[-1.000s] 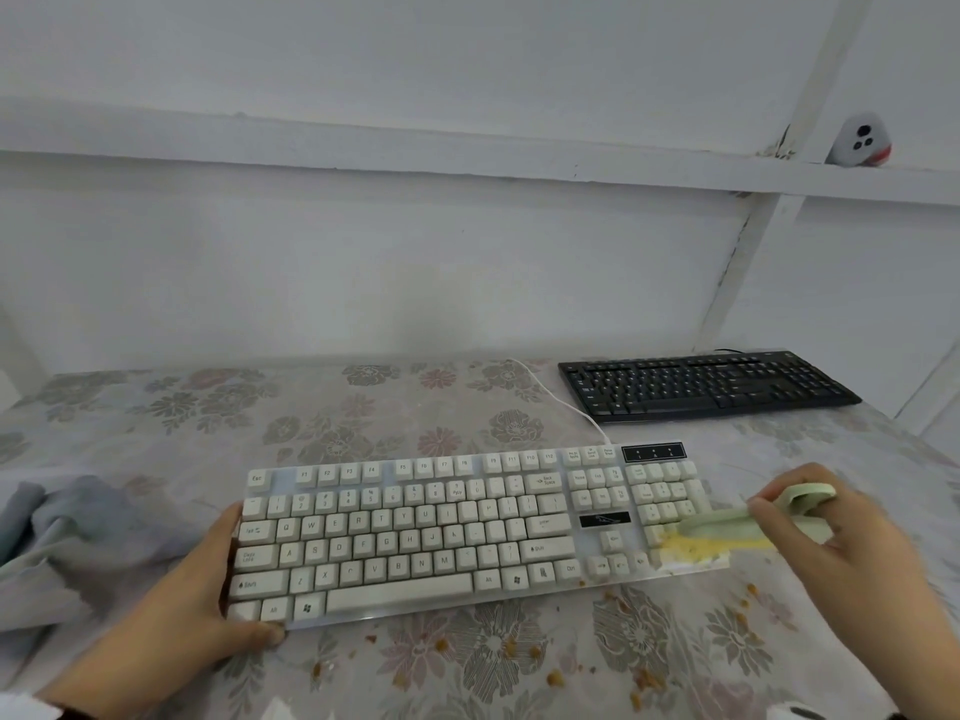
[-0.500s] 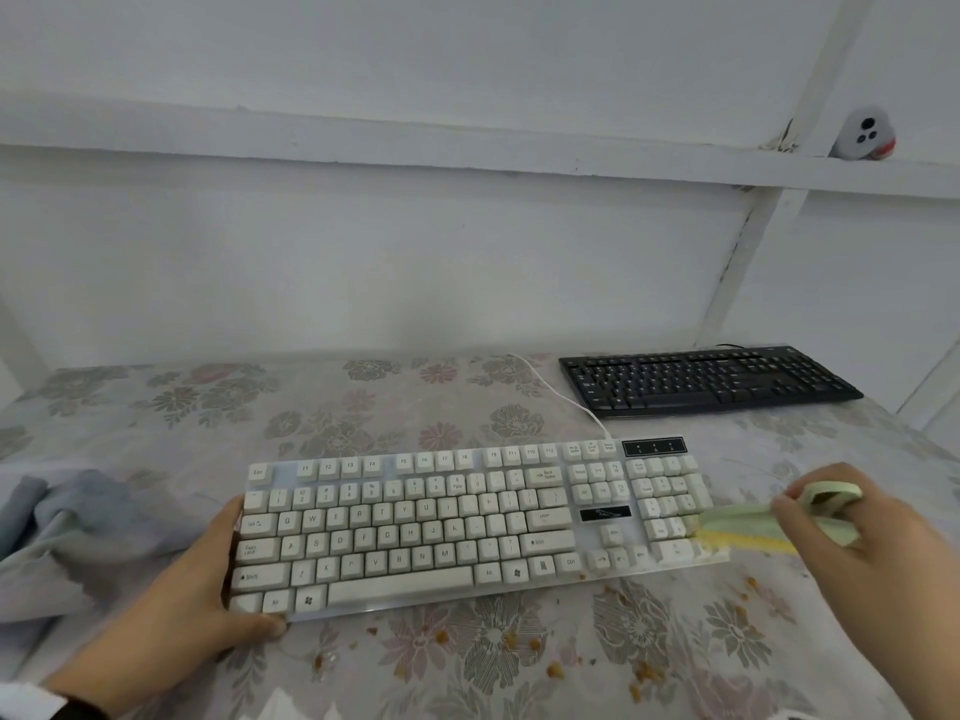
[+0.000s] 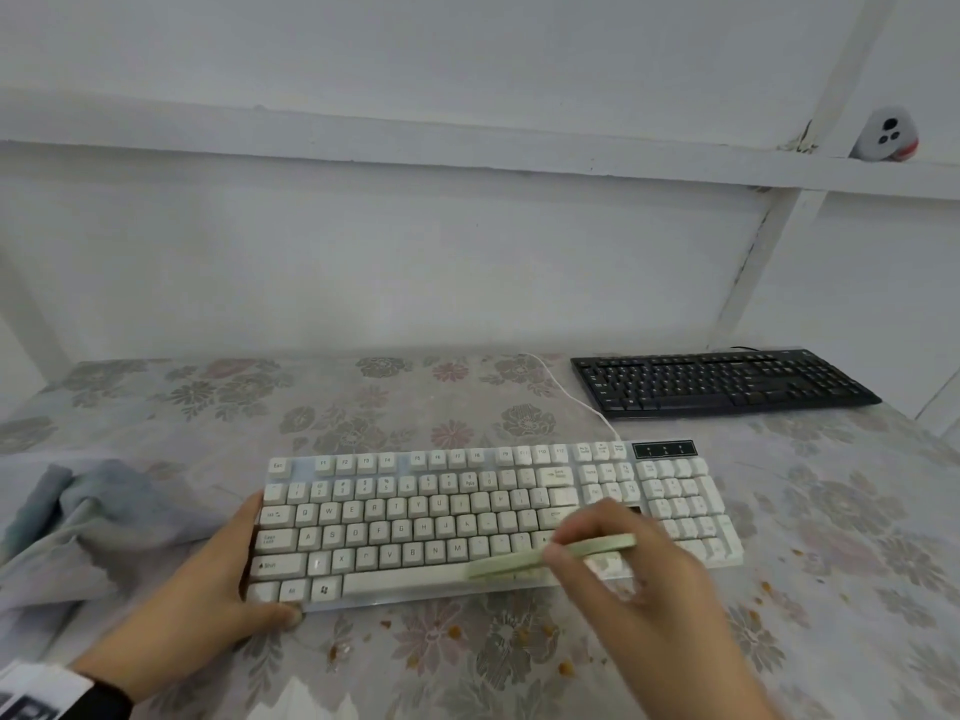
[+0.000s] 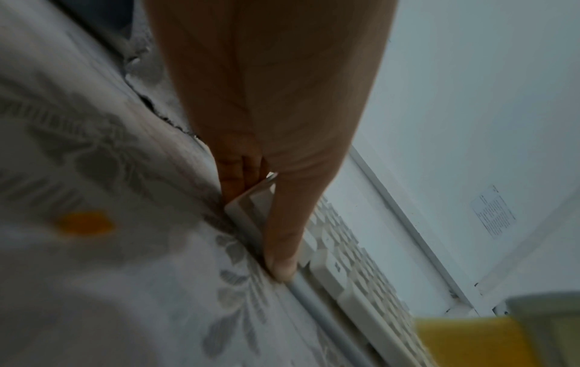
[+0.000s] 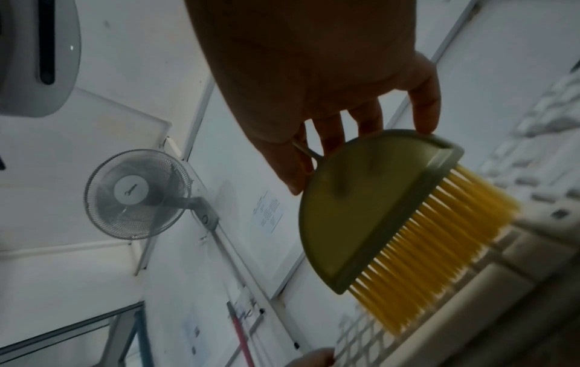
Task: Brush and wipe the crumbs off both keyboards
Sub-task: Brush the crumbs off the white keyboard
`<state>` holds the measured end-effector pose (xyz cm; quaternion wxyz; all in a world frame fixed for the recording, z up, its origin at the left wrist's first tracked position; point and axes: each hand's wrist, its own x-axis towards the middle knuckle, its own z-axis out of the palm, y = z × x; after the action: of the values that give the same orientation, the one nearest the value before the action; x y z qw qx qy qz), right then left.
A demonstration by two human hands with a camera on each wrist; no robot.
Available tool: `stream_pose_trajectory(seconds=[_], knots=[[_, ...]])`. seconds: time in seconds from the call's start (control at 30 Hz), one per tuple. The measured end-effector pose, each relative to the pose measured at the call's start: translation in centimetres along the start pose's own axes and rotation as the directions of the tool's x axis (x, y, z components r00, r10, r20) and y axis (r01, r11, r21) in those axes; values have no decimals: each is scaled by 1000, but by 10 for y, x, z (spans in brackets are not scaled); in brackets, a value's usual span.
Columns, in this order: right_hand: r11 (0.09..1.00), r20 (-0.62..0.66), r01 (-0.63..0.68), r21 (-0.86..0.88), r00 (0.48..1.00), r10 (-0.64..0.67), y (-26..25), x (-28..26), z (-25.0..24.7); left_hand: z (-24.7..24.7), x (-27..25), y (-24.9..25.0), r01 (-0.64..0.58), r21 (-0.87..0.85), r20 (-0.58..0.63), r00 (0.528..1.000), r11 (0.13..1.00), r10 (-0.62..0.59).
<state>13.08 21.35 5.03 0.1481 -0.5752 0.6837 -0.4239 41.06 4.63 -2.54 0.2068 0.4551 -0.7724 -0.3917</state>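
1. White keyboard (image 3: 493, 522) is the landmark: it lies flat mid-table, long side facing the person, cable running off its far edge.
2. Left hand (image 3: 208, 589) grasps its left end: thumb on the near-left corner, fingers wrapped along the left edge.
3. Right hand (image 3: 639, 579) pinches a green brush (image 3: 550, 556) by the handle; yellow bristles sit on the bottom key rows, right of the spacebar.
4. Black keyboard (image 3: 722, 381) sits behind and right of the white one, apart from it, near the table's back edge.
5. Grey cloth (image 3: 88, 527) is bunched just left of the white keyboard.
6. Crumbs (image 3: 454, 632) are scattered in front and to the right; open table behind.
7. Versus 0.5 s ago: the brush has moved left from the numpad end to the main key block. The left hand's grip is unchanged.
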Motion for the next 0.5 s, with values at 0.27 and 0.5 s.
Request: stream_pose_trajectory(seconds=[0.27,0.5], knots=[[986,125,147,79,980,-156,-28,7,62,1,-4,7,-50,15,-4,999,999,50],[961,137,273,-32,954,-266,-49,4,98,2,-5,10,-48,-72,22,999,996,49]])
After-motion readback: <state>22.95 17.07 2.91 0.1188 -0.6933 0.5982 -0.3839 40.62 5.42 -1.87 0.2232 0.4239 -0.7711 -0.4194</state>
